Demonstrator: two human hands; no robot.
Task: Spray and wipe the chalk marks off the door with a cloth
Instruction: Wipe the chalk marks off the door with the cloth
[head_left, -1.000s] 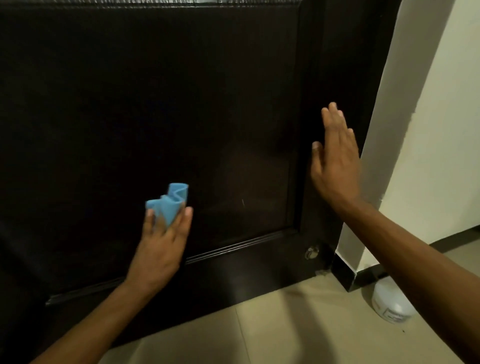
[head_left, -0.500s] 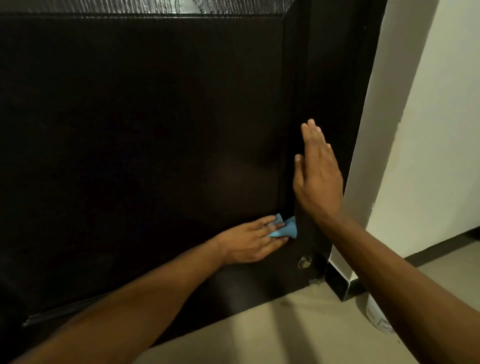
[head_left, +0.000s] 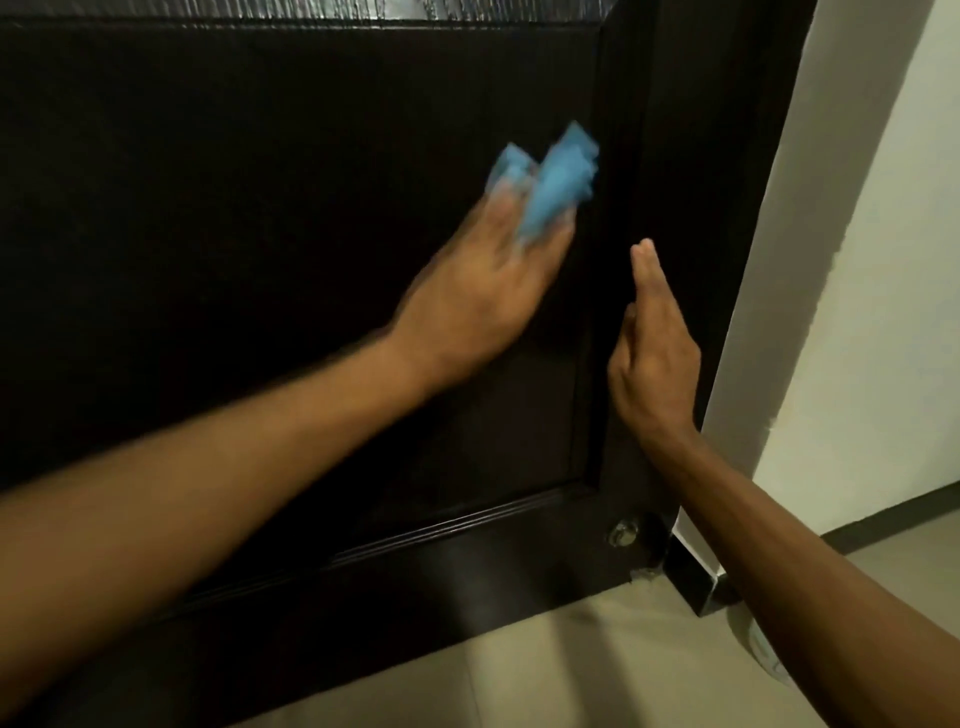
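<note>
The dark wooden door (head_left: 270, 218) fills most of the view, its recessed panel bordered by a raised moulding along the bottom and right side. The left hand (head_left: 478, 296) reaches across the panel with the arm stretched from the lower left, and its fingers press a crumpled blue cloth (head_left: 553, 179) against the upper right part of the panel, just beside the vertical moulding; the cloth bunches up past the fingertips and shows between them. Hand and cloth are both smeared by motion blur, so whether the fingers pinch the cloth or only push it flat cannot be told. The right hand (head_left: 655, 353) lies flat on the door's right stile, fingers straight, together and pointing up, holding nothing, near the left hand but apart from it. No chalk marks can be made out on the dark surface. Low on the stile sits 1 small round metal fitting (head_left: 623, 533). To the right stands a pale wall (head_left: 883, 260) with a dark skirting, and beige floor tiles (head_left: 597, 670) run below the door.
</note>
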